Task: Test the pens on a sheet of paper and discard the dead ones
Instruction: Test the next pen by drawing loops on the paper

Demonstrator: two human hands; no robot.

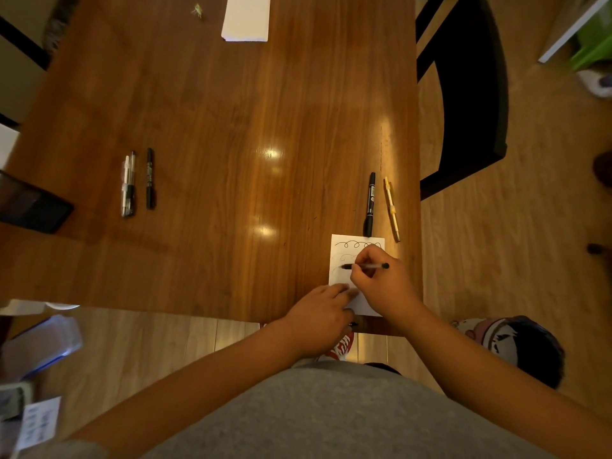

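Right hand (381, 283), holding pen (366, 266), hides sheet's (337, 250) middle.

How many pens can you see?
6: a ballpoint pen in the right hand, a black marker and yellow pen beyond the paper, then a white pen, clear pen and second black marker far left. Others may be hidden.

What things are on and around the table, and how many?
table: one, brown wood, centre.
sheet: one, white with black loops, near right edge.
held pen: one, clear and black, over the sheet.
marker: one, black, beyond the sheet.
yellow pen: one, yellow, right of the marker.
left pens: three, two pale, one black, left side.
notepad: one, white, far end.
chair: one, black, right of table.
left hand: one, presses the sheet.
right hand: one, grips the held pen.
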